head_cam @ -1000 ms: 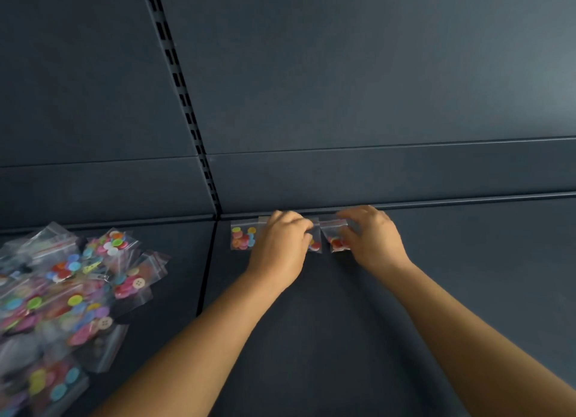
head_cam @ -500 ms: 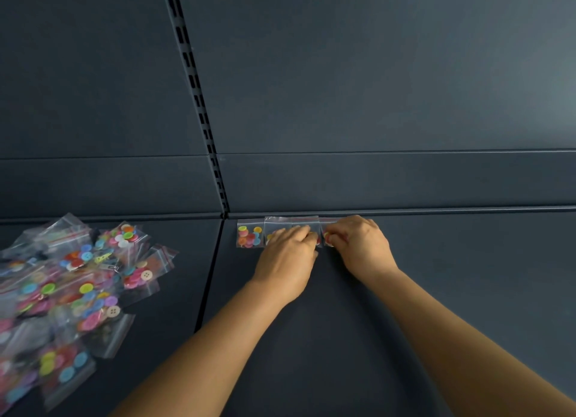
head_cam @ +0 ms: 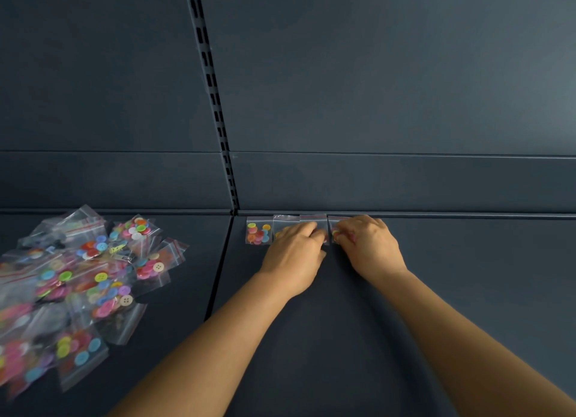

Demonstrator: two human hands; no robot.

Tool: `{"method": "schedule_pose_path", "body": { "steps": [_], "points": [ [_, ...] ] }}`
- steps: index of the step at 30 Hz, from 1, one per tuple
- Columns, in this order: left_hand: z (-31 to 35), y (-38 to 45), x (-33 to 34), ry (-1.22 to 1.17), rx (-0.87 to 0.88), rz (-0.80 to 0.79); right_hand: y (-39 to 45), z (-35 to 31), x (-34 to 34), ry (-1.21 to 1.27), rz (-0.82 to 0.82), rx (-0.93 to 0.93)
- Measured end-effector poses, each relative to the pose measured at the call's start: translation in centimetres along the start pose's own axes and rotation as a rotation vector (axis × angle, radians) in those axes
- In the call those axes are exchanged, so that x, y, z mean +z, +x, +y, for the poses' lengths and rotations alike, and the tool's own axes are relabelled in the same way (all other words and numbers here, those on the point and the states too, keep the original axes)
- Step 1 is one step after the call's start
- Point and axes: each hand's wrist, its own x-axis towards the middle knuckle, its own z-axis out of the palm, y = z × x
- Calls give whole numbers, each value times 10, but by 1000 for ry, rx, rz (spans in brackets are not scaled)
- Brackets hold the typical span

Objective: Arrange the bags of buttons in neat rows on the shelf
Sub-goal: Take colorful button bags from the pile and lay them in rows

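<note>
A row of small clear zip bags of coloured buttons lies along the back edge of the dark shelf (head_cam: 343, 323). The leftmost bag (head_cam: 258, 232) lies free. My left hand (head_cam: 296, 254) rests with curled fingers on the second and third bags (head_cam: 313, 221), hiding most of them. My right hand (head_cam: 371, 245) pinches the rightmost bag (head_cam: 335, 226) at its left side, and only the bag's top corner shows. A loose heap of button bags (head_cam: 78, 285) lies on the left shelf section.
The shelf's back panel (head_cam: 374, 89) rises right behind the row. A slotted upright (head_cam: 212, 89) divides the left and right sections. A seam (head_cam: 221, 267) runs between the two shelf boards.
Both hands have slid slightly right along the row, and the rightmost bag now sits close against its neighbour. The camera view has shifted a little.
</note>
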Motion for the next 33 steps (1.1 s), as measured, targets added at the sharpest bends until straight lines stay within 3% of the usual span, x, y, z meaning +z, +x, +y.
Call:
{"method": "schedule_pose_path", "body": {
  "steps": [11,21,33],
  "points": [
    [-58,-57,-46,15,-139,154,-19,-84,13,-119,-107,-261],
    [-158,-120,-78,85,-322,130,-13,-189,64,-96,-211,-404],
    [-243,-118,-80,70,-422,11,2,-243,111,-113,-337,-204]
  ]
}}
